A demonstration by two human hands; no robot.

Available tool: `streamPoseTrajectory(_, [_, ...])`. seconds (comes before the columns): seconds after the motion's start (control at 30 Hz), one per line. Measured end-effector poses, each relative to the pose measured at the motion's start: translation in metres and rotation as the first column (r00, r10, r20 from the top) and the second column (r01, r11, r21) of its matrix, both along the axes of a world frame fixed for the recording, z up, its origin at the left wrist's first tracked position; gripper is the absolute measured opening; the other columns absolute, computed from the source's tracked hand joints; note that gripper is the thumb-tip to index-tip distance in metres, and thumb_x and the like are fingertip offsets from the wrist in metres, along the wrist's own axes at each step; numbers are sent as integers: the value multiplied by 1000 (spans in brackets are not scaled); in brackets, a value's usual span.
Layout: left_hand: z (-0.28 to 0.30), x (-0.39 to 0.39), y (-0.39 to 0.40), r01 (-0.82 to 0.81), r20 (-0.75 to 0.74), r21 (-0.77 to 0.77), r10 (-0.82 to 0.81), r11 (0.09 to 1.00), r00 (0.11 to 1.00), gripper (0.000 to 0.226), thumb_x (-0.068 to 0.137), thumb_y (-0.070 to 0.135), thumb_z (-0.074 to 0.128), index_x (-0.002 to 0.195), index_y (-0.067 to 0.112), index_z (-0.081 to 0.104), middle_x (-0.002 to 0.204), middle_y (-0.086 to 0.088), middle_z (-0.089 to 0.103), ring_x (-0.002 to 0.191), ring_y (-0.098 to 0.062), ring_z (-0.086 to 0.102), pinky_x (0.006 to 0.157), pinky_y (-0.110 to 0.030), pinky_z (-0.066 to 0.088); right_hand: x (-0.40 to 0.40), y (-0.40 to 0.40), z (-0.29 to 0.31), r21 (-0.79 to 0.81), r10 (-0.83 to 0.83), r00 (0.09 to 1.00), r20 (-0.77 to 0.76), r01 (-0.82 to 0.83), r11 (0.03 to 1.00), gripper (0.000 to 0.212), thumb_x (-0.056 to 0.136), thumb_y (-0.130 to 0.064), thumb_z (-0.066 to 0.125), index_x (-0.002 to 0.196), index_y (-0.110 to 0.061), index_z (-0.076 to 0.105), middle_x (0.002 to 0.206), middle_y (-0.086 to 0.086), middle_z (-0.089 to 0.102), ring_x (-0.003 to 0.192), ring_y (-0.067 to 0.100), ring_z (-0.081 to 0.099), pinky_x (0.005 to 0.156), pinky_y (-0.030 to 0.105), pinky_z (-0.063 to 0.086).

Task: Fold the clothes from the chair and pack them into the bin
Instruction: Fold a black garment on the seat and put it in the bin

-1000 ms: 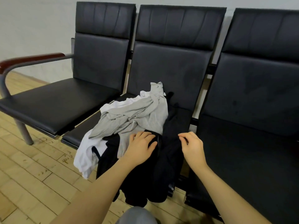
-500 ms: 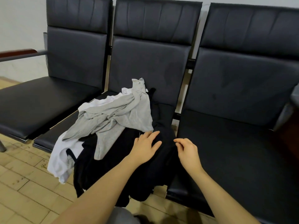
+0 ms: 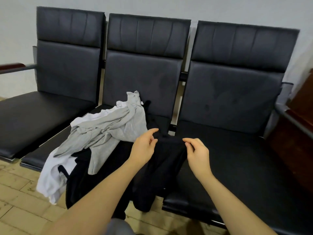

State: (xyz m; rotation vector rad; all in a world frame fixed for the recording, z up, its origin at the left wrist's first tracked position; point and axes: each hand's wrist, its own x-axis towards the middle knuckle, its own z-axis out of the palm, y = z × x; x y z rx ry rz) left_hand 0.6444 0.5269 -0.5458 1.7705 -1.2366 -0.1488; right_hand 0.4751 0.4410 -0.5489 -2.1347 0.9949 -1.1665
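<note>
On the chair [image 3: 138, 92] — hands [image 3: 169, 148] pinch limp (black) garment [image 3: 162, 168].

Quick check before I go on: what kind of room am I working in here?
Probably a waiting area or lobby, not a home. A row of three joined black leather chairs stands against a plain pale wall, with a wooden armrest at the end and a light wood-block floor.

Three chairs [image 3: 233, 158] stand in a row against the wall [image 3: 169, 5]. Clothes [image 3: 108, 131] lie heaped on the middle seat, spilling over its front edge toward the floor [image 3: 18, 207].
</note>
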Motion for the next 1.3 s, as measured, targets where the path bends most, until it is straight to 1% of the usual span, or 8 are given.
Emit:
streamPoseTrajectory(0.13, [35, -22, -7, 87, 98, -14, -85, 996, 992, 36, 95, 13, 53, 130, 20, 52, 78, 7, 50, 70, -9, 49, 83, -38, 51, -30, -4, 40, -12, -75, 996, 56, 75, 997, 22, 96, -4, 50, 108, -8, 68, 97, -4, 60, 86, -4, 54, 77, -2, 37])
streamPoseTrajectory(0.37, [80, -91, -35, 235, 220, -80, -212, 969, 952, 33, 96, 15, 52, 127, 22, 55, 80, 11, 48, 68, -3, 45, 76, -26, 45, -112, -12, 78, -87, -233, 970, 62, 238, 967, 21, 96, -6, 50, 107, -11, 68, 96, -5, 60, 84, -5, 53, 74, -4, 35])
streamPoseTrajectory(0.67, [68, -179, -85, 401, 296, -27, -376, 915, 878, 28, 96, 16, 51, 122, 21, 59, 88, 8, 52, 77, -6, 49, 75, -21, 42, -210, -30, 58, -74, -432, 901, 47, 434, 898, 22, 96, -5, 49, 108, -9, 67, 96, -4, 57, 86, 5, 52, 74, -1, 35])
streamPoseTrajectory(0.83, [40, -206, -112, 374, 232, 19, -368, 927, 900, 25, 96, 15, 51, 118, 19, 61, 81, 15, 44, 73, -3, 46, 74, -20, 39, -237, -51, 23, 64, -496, 867, -54, 499, 864, 25, 98, -5, 45, 113, -7, 64, 105, 4, 56, 88, 15, 55, 76, 17, 35])
streamPoseTrajectory(0.97, [10, -204, -118, 331, 239, 117, -350, 936, 906, 26, 96, 18, 52, 121, 18, 60, 103, 7, 55, 100, -13, 52, 88, -27, 43, -238, -59, -6, 140, -462, 861, -214, 495, 857, 26, 97, -13, 49, 121, -12, 60, 122, 7, 45, 112, 24, 46, 94, 26, 33])
streamPoseTrajectory(1.07, [-10, -199, -108, 342, 302, 151, -373, 927, 878, 31, 97, 25, 51, 126, 18, 58, 123, 4, 55, 115, -16, 46, 97, -27, 30, -228, -51, -21, 60, -398, 879, -263, 427, 902, 29, 96, -22, 52, 125, -18, 57, 126, 3, 44, 114, 19, 39, 98, 31, 28])
streamPoseTrajectory(1.2, [-40, -191, -86, 352, 312, 309, -444, 883, 840, 40, 100, 33, 40, 140, 26, 44, 147, 9, 38, 137, -11, 27, 108, -28, 17, -216, -33, -35, -43, -201, 927, -317, 197, 979, 34, 98, -29, 48, 131, -22, 53, 129, -6, 46, 117, 9, 40, 95, 22, 23])
streamPoseTrajectory(1.3, [-57, -179, -76, 341, 285, 450, -494, 826, 822, 45, 102, 39, 31, 146, 31, 31, 154, 12, 24, 143, -7, 14, 111, -28, 10, -209, -25, -44, -117, -139, 897, -420, 98, 988, 52, 95, -49, 31, 141, -27, 43, 143, -6, 42, 133, 12, 35, 110, 30, 26])
